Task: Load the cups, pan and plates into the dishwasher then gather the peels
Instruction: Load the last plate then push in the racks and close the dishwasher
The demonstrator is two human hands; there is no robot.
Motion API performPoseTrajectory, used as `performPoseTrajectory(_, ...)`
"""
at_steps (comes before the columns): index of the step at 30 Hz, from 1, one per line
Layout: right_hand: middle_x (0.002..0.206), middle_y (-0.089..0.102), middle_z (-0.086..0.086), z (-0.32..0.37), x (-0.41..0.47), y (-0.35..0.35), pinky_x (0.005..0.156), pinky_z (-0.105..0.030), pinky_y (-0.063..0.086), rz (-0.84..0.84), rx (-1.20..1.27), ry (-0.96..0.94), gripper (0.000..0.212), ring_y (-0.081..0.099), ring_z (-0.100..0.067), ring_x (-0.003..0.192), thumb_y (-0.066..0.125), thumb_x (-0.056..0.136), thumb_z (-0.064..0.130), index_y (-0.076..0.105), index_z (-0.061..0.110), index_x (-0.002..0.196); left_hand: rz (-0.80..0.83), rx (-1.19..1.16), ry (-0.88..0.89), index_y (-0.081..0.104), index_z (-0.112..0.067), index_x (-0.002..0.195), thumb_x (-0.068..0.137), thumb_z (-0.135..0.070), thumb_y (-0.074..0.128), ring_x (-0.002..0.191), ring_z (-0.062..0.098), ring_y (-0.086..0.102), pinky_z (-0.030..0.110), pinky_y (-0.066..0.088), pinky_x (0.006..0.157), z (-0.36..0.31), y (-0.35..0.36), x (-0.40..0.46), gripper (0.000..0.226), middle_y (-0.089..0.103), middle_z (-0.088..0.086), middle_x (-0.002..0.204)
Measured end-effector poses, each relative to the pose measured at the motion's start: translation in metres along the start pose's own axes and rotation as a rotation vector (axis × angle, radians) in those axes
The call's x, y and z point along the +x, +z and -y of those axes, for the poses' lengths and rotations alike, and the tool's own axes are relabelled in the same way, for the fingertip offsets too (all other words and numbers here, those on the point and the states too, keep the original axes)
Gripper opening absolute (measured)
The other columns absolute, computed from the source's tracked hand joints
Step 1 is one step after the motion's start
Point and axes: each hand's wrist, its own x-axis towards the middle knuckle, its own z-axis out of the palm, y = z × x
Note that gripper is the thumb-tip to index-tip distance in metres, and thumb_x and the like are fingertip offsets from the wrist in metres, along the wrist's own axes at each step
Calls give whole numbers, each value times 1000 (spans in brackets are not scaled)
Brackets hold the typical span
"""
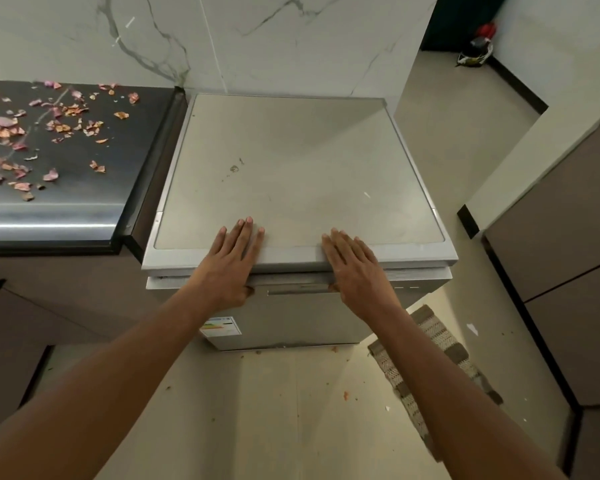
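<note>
A: Where's the dishwasher (291,174) & what's it look like?

B: Centre of view, freestanding, back against the marble wall (274,39), just right of the dark tabletop (66,209). Silver-grey box w/ a flat top, a few smudges & a small stain near the middle. Door is up and closed; thin gap under the top lip, recessed handle strip along the front. Energy label sticker (221,326) on the door's lower left.

A: Hands?

B: Both flat, fingers straight, gripping nothing. Left hand (231,261) lies over the front edge of the top, fingers pointing toward the wall, thumb down by the door's upper edge. Right hand (352,263) same, a bit to the right, palm over the lip.

A: Peels?

B: Onion peels (49,133), pink/orange papery bits, scattered all over the tabletop, mostly left half. A few scraps on the floor (274,410) in front of the machine too.

A: Other stuff?

B: Woven striped mat (433,362) on the floor at the dishwasher's right front corner. Brown cabinets (561,237) far right. Something red & black on the floor in the far corner, can't tell what.
</note>
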Motion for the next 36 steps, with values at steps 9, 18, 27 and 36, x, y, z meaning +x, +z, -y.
performPoseTrajectory(9, 168, 26, -10, -1, 13, 28, 128, -41, 19, -133, 216, 67, 103, 20, -22, 157, 86, 76, 24, 29, 6, 160, -105, 17, 6, 4, -6, 160, 79, -39, 75, 155, 35, 1, 50, 16, 125, 2, 10, 0, 113, 2, 23, 166)
performPoseTrajectory(18, 165, 33, -8, -5, 10, 43, 127, -40, 21, -305, 207, 38, 94, 24, -20, 156, 85, 77, 17, 37, 7, 157, -152, -11, 20, 7, -8, 161, 83, -46, 71, 155, 34, 1, 50, 17, 124, 5, 16, 0, 108, 2, 21, 167)
performPoseTrajectory(27, 159, 44, -9, -5, 11, 48, 122, -44, 34, -388, 211, 41, 81, 37, -22, 151, 82, 79, 8, 47, 7, 152, -191, -74, 5, 18, -8, 160, 81, -35, 76, 154, 35, 11, 51, 22, 123, 1, 16, 1, 101, 13, 21, 165)
performPoseTrajectory(36, 162, 39, -10, 9, 13, 28, 126, -43, 26, -154, 271, 152, 93, 32, -24, 152, 85, 75, 6, 39, 8, 156, -37, -216, -98, 7, -15, 161, 79, -30, 80, 155, 31, 7, 48, 11, 125, -8, 0, 5, 111, 7, 16, 167)
